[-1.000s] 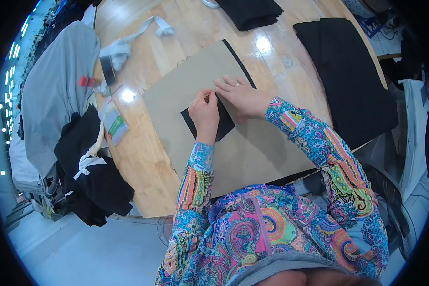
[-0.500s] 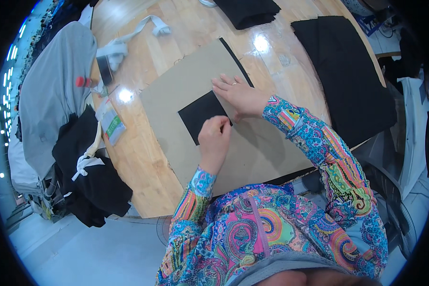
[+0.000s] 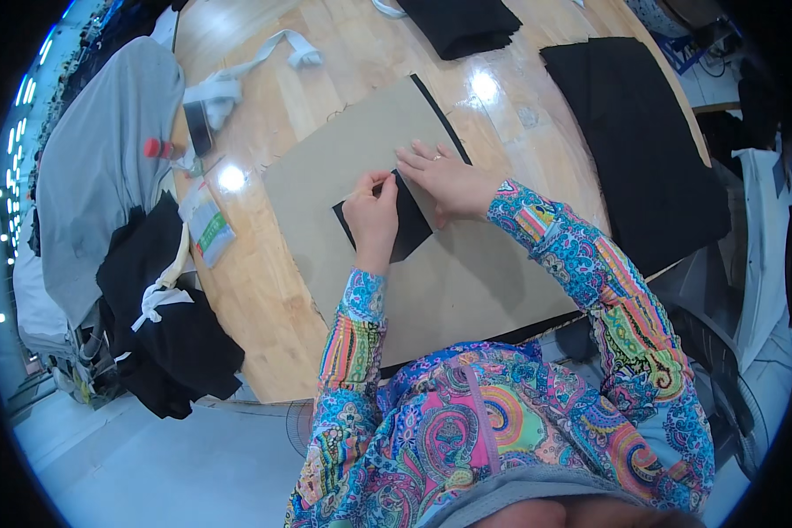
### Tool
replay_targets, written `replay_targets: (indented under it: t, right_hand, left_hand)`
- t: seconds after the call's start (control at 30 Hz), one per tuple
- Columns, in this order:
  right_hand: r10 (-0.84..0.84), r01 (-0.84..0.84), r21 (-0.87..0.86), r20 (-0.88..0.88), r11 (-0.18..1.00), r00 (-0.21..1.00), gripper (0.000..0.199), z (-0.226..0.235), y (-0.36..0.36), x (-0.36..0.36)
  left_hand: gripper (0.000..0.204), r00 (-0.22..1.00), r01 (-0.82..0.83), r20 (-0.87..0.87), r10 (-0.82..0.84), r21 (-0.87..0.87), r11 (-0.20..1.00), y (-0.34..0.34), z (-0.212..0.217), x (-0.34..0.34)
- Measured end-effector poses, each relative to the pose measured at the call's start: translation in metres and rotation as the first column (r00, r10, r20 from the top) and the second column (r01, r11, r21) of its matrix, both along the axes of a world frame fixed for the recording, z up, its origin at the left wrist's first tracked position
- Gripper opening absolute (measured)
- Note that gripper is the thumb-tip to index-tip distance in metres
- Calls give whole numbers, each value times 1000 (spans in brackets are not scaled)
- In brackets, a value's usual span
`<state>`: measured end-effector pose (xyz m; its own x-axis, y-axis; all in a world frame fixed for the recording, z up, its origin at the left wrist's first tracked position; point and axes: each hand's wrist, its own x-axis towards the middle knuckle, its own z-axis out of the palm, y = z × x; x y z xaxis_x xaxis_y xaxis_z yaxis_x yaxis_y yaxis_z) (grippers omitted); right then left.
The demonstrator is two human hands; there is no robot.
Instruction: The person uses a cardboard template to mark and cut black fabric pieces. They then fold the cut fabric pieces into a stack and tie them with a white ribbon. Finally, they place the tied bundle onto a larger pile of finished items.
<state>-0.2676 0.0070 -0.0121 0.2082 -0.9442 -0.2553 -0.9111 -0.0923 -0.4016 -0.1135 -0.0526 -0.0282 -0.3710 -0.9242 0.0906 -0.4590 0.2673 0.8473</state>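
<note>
A pale wooden worktop (image 3: 268, 352) fills most of the scene, its edge bowed by the wide lens. The person leans over its near side in a multicoloured paisley-patterned shirt (image 3: 466, 422). At the left, a large grey cloth (image 3: 106, 167) drapes beside the worktop. A broad beige panel (image 3: 458, 282) lies aslant across the middle, with black showing along its far right edge and its near edge. A long folded black cloth (image 3: 647, 158) rests on the right side, a crumpled black fabric bundle (image 3: 172, 352) hangs at the near left, and a smaller folded black fabric stack (image 3: 462, 26) sits at the far side. Both hands work over the panel. The right hand (image 3: 444, 180) lies palm down with fingers spread, just right of a black fabric square (image 3: 411, 231), which sits flat on the panel around its middle. The left hand (image 3: 374, 211) covers part of that square, its thumb and forefinger brought close at the far corner; whether they pinch the fabric cannot be told. At the far left are a loosely bundled white strip (image 3: 213, 91), a clear packet (image 3: 209, 227) with a green patch, a dark phone-like slab (image 3: 198, 129) and a red cap (image 3: 152, 148). A ring (image 3: 436, 158) circles one right finger.
</note>
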Motion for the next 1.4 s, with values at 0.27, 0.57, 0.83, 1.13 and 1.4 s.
replay_targets:
  t: [0.27, 0.57, 0.83, 1.13, 1.4]
  right_hand:
    - [-5, 5, 2, -3, 1000, 1000, 111, 1, 1, 2]
    - [5, -5, -3, 4, 1000, 1000, 112, -1, 2, -1]
    - [-21, 18, 68, 46, 997, 999, 108, 5, 0, -1]
    - [-178, 248, -262, 261, 933, 949, 85, 0, 38, -9]
    - [-657, 774, -3, 527, 633, 539, 63, 0, 106, 7]
  left_hand:
    - [14, 998, 18, 59, -14, -63, 998, -1, -6, -2]
    - [4, 957, 278, 135, -258, -162, 947, 60, 12, 27]
    - [10, 992, 128, 29, -126, -79, 989, 64, 31, 68]
    - [26, 932, -323, 203, 301, 86, 942, 75, 20, 195]
    - [30, 923, -346, -23, 383, 384, 856, 74, 11, 197]
